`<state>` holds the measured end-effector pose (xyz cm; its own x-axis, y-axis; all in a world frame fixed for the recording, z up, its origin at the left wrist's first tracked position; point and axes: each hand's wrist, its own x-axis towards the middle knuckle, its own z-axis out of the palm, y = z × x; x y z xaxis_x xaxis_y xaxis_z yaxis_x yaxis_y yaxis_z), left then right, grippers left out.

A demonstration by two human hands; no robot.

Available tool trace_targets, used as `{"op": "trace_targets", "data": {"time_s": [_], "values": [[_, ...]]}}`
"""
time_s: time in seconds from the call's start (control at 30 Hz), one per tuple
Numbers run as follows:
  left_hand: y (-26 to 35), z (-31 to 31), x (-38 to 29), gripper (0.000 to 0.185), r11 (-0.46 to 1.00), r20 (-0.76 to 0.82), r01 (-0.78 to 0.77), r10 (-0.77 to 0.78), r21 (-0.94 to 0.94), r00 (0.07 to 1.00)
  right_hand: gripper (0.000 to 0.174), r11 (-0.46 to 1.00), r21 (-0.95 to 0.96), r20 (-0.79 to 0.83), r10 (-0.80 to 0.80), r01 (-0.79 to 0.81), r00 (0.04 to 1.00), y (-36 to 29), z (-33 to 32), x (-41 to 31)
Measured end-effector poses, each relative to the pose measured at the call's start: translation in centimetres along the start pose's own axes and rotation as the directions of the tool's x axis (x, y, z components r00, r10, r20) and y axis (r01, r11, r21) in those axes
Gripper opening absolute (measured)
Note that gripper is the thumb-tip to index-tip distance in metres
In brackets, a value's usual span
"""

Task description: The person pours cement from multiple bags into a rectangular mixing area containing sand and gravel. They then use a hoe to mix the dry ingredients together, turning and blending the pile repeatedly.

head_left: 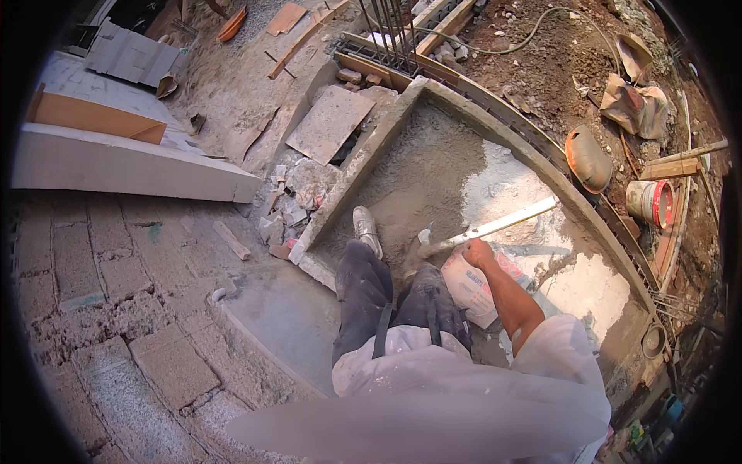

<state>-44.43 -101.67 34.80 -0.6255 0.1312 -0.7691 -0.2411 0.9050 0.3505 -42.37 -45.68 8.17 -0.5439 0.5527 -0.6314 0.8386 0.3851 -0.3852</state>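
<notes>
My right hand (478,253) is closed at the near side of a long, pale straightedge (504,221), which slants over the floor beside my legs. Whether it grips the straightedge or the top of the bag cannot be made out for certain. A printed cement bag (472,287) lies just below that hand, against my right leg. Wet grey mortar (406,185) covers the floor around my shoe, with paler dry powder (516,174) to its right. My left hand is out of view; below on that side are my dark trousers and a smooth cement strip (284,319).
A low concrete curb (362,162) meets a curved curb (522,153) at a corner. Upright rebar (391,35) stands beyond it. Rubble (295,185) and a board (330,124) lie left. A bucket (649,203) and an orange-edged basin (588,159) lie right.
</notes>
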Motion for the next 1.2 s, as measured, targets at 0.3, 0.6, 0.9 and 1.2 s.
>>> {"op": "trace_targets", "data": {"time_s": [0.3,0.6,0.9,1.2], "values": [[2.9,-13.3,23.9,0.027,0.652,0.464,-0.450,0.167,0.610,0.870,0.030,0.754,-0.641,0.086,-0.112,0.141,0.990,5.3,9.7,16.1],[23.8,-18.4,45.3,0.042,0.954,-0.090,-0.038,0.068,0.298,0.994,0.015,0.778,-0.622,0.368,0.198,0.083,0.908,8.2,15.1,22.5],[25.9,-18.9,48.8,0.044,0.878,0.105,0.067,-0.132,0.473,0.986,0.035,0.924,-0.218,0.284,0.368,-0.314,0.886,3.2,1.4,23.0],[36.5,-8.5,54.1,0.038,0.945,0.285,-0.173,0.091,0.277,0.954,0.045,0.390,0.879,0.140,0.337,-0.273,0.931,-8.6,-0.3,42.1]]}}
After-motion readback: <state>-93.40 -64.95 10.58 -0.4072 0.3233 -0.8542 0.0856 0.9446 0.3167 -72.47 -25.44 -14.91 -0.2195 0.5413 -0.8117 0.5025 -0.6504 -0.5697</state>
